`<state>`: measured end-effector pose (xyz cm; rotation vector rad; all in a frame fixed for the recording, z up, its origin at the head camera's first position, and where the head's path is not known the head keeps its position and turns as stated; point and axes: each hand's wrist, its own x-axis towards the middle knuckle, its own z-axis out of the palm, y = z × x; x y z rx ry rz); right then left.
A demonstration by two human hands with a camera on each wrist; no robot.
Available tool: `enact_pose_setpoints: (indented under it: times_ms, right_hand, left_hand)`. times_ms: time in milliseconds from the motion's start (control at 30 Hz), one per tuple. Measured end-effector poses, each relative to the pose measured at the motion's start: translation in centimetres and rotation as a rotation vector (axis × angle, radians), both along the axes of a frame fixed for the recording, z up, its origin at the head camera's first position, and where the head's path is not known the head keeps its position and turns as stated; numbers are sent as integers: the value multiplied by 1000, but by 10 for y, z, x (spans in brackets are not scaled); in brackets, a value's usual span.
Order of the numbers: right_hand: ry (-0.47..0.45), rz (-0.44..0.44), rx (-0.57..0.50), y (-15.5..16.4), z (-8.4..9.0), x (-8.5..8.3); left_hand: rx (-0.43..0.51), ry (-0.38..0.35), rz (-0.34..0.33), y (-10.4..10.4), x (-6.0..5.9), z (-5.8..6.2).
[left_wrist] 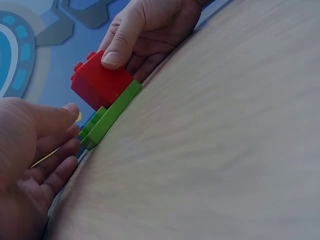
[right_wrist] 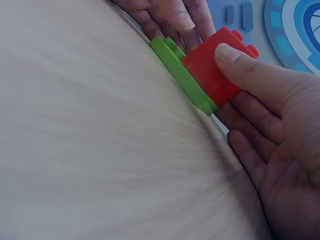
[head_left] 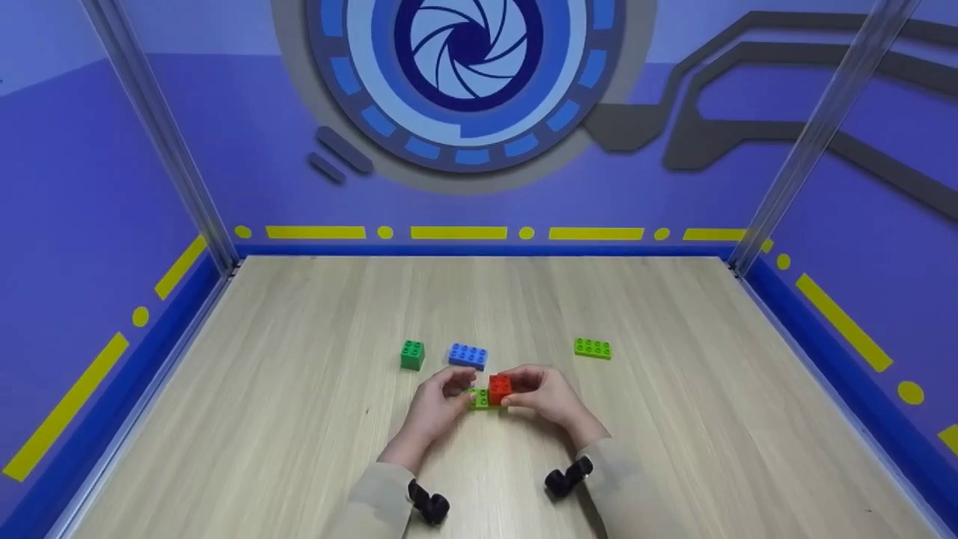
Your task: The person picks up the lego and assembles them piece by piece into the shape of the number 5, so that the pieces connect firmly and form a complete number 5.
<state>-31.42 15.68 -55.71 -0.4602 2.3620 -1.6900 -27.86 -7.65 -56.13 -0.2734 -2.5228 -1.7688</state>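
A red brick [head_left: 499,387] sits on the right half of a light green flat plate [head_left: 479,400] that lies on the wooden table [head_left: 299,419]. My right hand [head_left: 524,391] pinches the red brick [right_wrist: 212,75], thumb on its near side and fingers behind it. My left hand [head_left: 464,389] curls its fingers round the plate's left end [left_wrist: 92,135], with the thumb just above the bare studs. In the left wrist view the right hand's thumb [left_wrist: 117,50] presses on the red brick [left_wrist: 100,85].
Behind the hands stand a dark green cube brick [head_left: 412,354] and a blue brick [head_left: 468,355]. A second light green plate [head_left: 592,348] lies to the right. Blue walls with metal posts [head_left: 187,187] enclose the table.
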Motion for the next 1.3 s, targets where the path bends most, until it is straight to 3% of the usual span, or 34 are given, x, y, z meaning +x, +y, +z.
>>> enact_pose_setpoints:
  times_ms: [433,733,1033,1300]
  right_hand:
    - [28,9,-11,1,-2,-2]
    - [21,10,-13,1,-4,-2]
    - [32,13,-26,0,-5,-2]
    - [15,-1,-11,1,-3,-1]
  left_hand:
    - [99,48,125,3,-13,6]
    - [77,57,174,8,-28,3]
    - [43,-31,200,12,-37,5]
    - [14,-46,184,13,-38,3]
